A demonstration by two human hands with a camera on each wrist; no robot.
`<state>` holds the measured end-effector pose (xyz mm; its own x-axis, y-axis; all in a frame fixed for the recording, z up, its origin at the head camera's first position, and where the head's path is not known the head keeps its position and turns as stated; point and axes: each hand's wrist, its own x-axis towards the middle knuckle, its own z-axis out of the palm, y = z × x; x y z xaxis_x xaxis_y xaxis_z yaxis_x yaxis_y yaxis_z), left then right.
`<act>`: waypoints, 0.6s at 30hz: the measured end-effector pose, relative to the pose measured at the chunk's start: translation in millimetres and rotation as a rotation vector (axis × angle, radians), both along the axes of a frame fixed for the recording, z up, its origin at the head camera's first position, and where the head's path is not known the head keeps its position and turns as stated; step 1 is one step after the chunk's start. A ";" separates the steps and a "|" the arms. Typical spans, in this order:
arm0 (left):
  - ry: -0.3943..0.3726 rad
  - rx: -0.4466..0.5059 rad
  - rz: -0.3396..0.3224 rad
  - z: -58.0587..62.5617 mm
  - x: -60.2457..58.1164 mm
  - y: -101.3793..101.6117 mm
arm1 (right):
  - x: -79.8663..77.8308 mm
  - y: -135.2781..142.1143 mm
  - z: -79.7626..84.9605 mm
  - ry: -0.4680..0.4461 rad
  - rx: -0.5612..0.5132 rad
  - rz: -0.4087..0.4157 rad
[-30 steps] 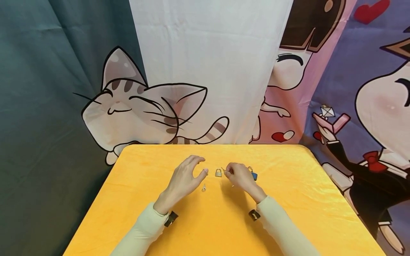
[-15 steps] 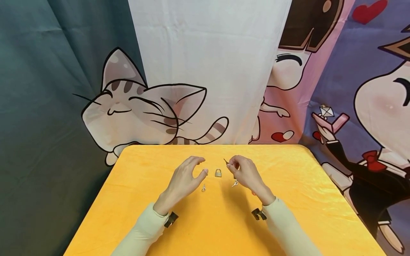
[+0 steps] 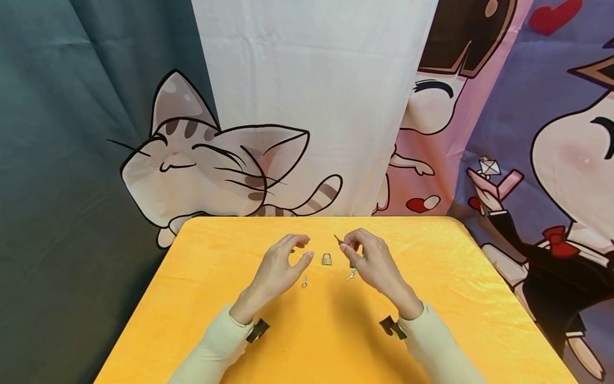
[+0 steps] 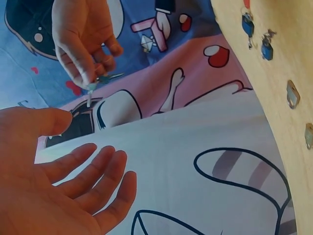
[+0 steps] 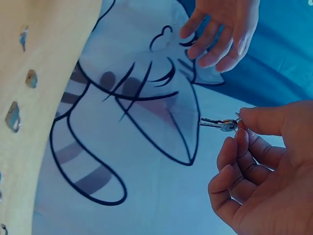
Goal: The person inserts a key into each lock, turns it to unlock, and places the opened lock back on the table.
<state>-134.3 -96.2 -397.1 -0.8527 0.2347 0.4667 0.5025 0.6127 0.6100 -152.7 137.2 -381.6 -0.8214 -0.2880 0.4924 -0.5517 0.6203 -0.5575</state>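
My right hand (image 3: 374,258) pinches a small ring of keys (image 5: 225,125) between thumb and forefinger, raised over the table. The key blades point toward my left hand, and in the right wrist view at least two show. My left hand (image 3: 275,266) holds nothing; its thumb and fingers stand apart and loosely bent in the air. A small brass padlock (image 3: 326,260) lies between the hands with its shackle toward the far edge. Silver keys (image 3: 305,281) lie near my left thumb, others (image 3: 352,274) below my right hand. Blue padlocks (image 4: 266,50) show in the left wrist view.
The table (image 3: 307,341) has a yellow cloth, and its far edge meets a hanging cartoon-print curtain (image 3: 307,106). A second brass padlock (image 5: 13,117) shows in the right wrist view. A bit of red (image 3: 380,290) peeks out by my right wrist.
My right hand has lifted away from the brass padlock, back and to the right, with the keys. It now covers the blue padlock and uncovers silver keys. My left hand has hardly moved.
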 end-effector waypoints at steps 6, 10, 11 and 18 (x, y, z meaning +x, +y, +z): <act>0.020 0.093 -0.068 3.1 -0.7 4.4 | 11.8 -3.3 7.7 0.079 -0.010 0.055; 0.020 0.142 -0.109 7.6 -0.4 8.6 | 17.4 -5.4 9.9 0.112 -0.015 0.086; 0.017 0.151 -0.121 8.9 -0.5 9.8 | 18.1 -6.0 10.2 0.119 -0.015 0.091; -0.011 0.183 -0.182 15.6 -0.4 16.5 | 21.2 -9.0 10.9 0.126 -0.020 0.124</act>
<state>-134.7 -79.7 -381.4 -0.8092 0.2973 0.5067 0.5874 0.3913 0.7084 -131.5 128.2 -370.7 -0.7117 -0.3719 0.5960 -0.6894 0.5326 -0.4909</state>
